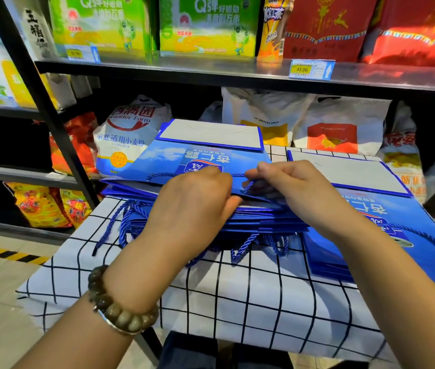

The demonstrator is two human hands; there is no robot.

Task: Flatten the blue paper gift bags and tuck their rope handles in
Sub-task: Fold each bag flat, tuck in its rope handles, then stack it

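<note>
The top blue paper gift bag [163,158] lies flat on the stack of blue bags [259,222] on the checked-cloth bench [237,302], its mouth edge running 9-to-3. The right grip [293,187] pinches the bag's blue rope handle [248,185], just at that grip's 9 o'clock. The left grip [192,201], beside it, clamps the bag's near edge.

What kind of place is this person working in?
Most likely a grocery shop: black metal shelves carry a yellow price tag, green food boxes and a white flour sack, behind the checked tablecloth stacked with blue paper gift bags.
</note>
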